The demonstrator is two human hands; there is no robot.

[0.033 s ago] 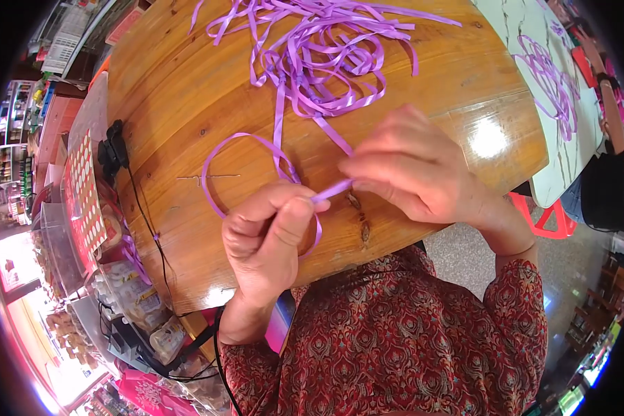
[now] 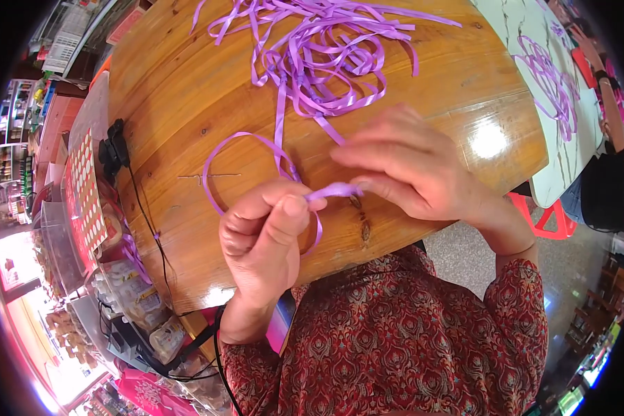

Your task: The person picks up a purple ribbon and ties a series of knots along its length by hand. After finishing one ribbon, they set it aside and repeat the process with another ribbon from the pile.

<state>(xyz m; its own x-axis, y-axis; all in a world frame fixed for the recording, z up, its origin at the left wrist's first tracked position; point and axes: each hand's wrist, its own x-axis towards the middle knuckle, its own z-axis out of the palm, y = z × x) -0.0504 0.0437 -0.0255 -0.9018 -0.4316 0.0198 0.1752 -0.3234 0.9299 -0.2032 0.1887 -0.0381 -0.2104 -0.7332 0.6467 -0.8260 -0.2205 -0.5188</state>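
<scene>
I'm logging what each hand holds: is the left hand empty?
No, the left hand pinches a purple ribbon between thumb and forefinger.

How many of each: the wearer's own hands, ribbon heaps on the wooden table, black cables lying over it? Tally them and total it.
Own hands (left hand, right hand): 2
Purple ribbon heap on the wooden table: 1
Black cable: 1
Total: 4

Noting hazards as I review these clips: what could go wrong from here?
The ribbon stretch could slip or twist: the left hand pinches it, and the right hand may not grip it. The tangled ribbon pile could snag if tugged. The ribbon loop might catch the thin wire it crosses in view.
</scene>
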